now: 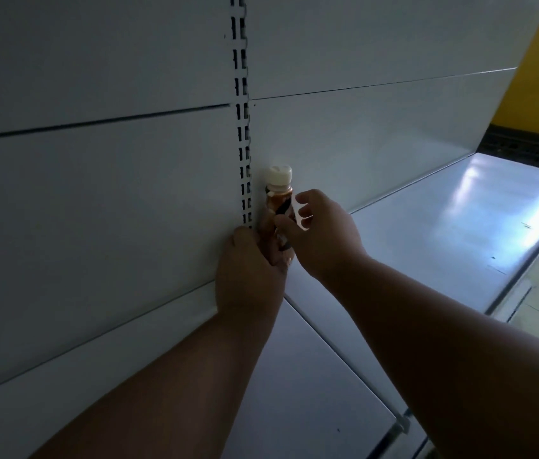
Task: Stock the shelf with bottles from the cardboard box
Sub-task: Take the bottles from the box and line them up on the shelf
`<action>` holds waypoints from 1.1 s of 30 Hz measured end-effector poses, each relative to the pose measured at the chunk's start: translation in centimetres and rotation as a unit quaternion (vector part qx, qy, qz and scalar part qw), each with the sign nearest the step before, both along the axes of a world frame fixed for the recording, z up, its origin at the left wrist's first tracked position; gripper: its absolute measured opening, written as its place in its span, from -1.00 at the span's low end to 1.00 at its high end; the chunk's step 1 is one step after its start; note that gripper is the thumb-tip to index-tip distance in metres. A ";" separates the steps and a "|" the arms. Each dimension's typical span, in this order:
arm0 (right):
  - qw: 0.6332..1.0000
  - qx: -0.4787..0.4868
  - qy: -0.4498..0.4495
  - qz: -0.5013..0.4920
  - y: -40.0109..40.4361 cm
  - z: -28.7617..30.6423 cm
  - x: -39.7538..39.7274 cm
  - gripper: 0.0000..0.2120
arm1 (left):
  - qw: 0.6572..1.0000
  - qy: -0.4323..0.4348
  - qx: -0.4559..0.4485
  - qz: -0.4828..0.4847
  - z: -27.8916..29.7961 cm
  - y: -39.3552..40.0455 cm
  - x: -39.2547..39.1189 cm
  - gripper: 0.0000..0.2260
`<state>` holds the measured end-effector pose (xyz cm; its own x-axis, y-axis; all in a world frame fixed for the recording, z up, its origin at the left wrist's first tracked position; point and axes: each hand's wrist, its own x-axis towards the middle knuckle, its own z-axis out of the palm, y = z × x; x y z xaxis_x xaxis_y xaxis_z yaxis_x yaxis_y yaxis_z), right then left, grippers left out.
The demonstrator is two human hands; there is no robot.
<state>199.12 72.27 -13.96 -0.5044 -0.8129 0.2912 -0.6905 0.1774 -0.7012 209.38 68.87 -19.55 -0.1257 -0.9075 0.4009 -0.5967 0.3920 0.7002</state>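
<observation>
White metal shelf (427, 246) is lying bare around the work. Left hand (248, 270) is gripping the bottle's (276, 207) base against the back panel (95, 193); right hand (321, 233) is pinching its side. Probably light, rigid and slick, so best held low.

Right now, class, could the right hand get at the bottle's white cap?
Probably yes. The right hand rests on the bottle just below the cap, and nothing covers the cap.
</observation>
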 end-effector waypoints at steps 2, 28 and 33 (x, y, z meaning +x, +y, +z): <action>1.000 -0.005 0.011 -0.006 2.2 0.1 0.7 -0.51 | 1.000 -0.002 -0.001 -0.015 0.4 2.0 0.5 -0.68; 0.961 0.157 -0.110 -0.198 40.4 -17.1 -1.6 -0.88 | 0.837 -0.304 0.193 -0.411 -8.6 31.3 -0.9 -0.76; 0.934 0.305 -0.136 -0.129 39.8 -24.4 -3.2 -0.88 | 0.849 -0.291 0.208 -0.390 -13.2 36.4 -3.9 -0.87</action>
